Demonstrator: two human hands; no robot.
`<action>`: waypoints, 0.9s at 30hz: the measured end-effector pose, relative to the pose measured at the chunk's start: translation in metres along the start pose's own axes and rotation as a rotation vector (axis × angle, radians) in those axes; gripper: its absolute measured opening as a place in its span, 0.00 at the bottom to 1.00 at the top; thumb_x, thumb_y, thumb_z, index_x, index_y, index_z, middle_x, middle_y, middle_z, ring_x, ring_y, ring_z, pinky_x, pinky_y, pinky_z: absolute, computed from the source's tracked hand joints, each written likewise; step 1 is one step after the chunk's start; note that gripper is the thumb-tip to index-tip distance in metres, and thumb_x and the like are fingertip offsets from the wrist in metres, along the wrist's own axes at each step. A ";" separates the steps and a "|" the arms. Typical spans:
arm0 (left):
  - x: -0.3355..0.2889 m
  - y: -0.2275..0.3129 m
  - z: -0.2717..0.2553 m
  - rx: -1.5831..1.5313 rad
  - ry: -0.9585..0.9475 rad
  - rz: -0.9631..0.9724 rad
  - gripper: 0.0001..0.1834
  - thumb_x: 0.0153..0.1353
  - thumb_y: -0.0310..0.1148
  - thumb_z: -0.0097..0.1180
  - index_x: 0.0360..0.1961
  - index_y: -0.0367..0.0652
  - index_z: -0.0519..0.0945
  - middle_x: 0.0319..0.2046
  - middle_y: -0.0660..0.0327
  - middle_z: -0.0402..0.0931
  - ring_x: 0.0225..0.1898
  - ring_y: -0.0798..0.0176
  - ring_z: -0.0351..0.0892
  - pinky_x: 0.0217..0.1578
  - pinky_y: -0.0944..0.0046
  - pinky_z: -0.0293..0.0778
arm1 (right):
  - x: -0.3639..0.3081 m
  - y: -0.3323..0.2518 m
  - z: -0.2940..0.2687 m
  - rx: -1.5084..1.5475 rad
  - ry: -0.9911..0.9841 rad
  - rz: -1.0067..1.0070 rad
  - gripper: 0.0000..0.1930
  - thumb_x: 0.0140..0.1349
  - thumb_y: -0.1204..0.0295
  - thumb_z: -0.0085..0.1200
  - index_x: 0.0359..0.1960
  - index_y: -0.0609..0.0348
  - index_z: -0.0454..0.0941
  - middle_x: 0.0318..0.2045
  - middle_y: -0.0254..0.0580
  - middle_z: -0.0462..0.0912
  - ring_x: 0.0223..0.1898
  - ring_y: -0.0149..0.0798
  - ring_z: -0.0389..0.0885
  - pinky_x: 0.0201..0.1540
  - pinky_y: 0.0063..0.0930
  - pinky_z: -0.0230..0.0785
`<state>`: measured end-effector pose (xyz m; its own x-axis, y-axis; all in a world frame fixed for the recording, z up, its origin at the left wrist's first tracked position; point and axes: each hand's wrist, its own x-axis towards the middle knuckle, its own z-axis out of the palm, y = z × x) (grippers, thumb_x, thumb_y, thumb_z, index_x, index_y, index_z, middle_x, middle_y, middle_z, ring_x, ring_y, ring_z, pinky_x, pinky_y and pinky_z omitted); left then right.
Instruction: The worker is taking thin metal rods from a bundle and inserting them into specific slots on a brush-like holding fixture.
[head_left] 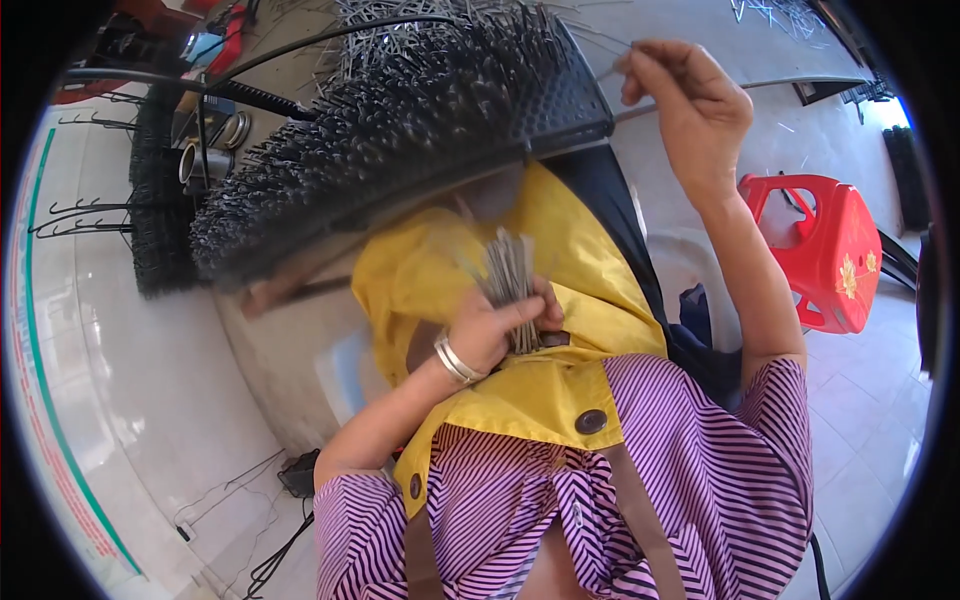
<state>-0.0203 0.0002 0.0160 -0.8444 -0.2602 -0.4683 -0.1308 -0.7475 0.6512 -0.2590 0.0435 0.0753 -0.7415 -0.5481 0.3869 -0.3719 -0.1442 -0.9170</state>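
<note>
My left hand (490, 325) is closed around a bundle of thin grey rods (512, 270), held upright in front of my yellow apron (600, 290). At the upper right, my raised right hand (700, 105) has its thumb and fingers pinched together, just past the right end of a black perforated plate (565, 100). Thin grey lines reach toward its fingertips, but whether the pinch holds one is too fine to tell. Dense rows of short dark rods (370, 150) stand up from the plate, which is blurred along its near edge.
Loose grey rods (385, 35) lie heaped behind the plate. On the left, a black rack with hooks (90, 210) stands beside a metal cup (192, 163). A black bar (320, 40) arches over the plate's left side. To the right is a red plastic stool (845, 255).
</note>
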 end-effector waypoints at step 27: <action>0.008 0.019 0.003 -0.133 0.058 -0.012 0.09 0.57 0.35 0.47 0.35 0.44 0.66 0.17 0.66 0.59 0.14 0.71 0.58 0.14 0.74 0.52 | 0.032 0.003 0.037 -0.344 -0.301 -0.392 0.03 0.44 0.78 0.48 0.22 0.65 0.71 0.18 0.51 0.72 0.22 0.46 0.74 0.24 0.33 0.64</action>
<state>-0.0311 -0.0145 0.0264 -0.8111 -0.2830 -0.5119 -0.0673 -0.8242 0.5622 -0.2629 -0.0053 0.0810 -0.3402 -0.7242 0.5998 -0.7822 -0.1360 -0.6080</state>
